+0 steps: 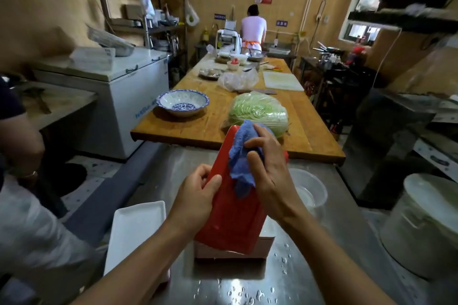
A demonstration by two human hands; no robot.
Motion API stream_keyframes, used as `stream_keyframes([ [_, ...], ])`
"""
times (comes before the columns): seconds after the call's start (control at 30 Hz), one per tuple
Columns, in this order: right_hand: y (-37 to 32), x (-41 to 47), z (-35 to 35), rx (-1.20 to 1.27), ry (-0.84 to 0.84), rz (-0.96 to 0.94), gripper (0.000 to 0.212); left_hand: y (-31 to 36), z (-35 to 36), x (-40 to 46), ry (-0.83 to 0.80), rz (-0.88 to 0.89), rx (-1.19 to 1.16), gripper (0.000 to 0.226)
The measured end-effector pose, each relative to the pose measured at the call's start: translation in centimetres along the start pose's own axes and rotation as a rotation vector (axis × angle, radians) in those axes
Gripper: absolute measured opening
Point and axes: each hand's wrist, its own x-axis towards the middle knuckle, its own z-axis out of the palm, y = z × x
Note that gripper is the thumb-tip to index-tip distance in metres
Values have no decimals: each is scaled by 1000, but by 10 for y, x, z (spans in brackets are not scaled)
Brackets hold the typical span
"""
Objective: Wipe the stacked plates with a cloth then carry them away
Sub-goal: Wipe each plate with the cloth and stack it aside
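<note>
I hold a red plate tilted up on its long edge above the steel desk, so that its face turns toward my right hand and the cloth can reach it. My left hand grips the plate's left rim, fingers curled round the edge to steady it against the rubbing. My right hand presses a blue cloth against the upper part of the plate, fingers bent over the bunched fabric and holding it. The plate's lower end hangs just over a stack of plates near the middle of the desk, where it can go back down; how many lie in that stack I cannot tell, as the red plate hides most of it. A white tray sits at the desk's left edge, a clear tub toward the right. Water drops dot the near edge, likely why each plate gets dried before carrying.
</note>
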Motion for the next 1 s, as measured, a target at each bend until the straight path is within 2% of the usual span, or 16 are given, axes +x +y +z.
stream_keyframes([
  [0.1,-9,17,9,-155,116,-49,20,3,-1,-4,20,-9,-61,11],
  [0.23,-4,20,14,-404,98,-141,42,5,-6,-7,0,-56,-149,12],
  [0.33,10,16,8,-504,61,-172,47,5,-9,-7,-13,-73,-171,12],
  [0.5,30,2,-6,-368,166,-44,43,4,-5,-11,-17,-62,-192,12],
  [0.7,30,-20,2,-186,283,133,51,5,5,-17,13,-79,-255,12],
  [0.83,30,-43,8,-155,257,259,58,7,19,-13,85,-123,-326,10],
  [1.0,28,-76,14,-112,207,357,61,15,26,6,139,-92,-439,12],
])
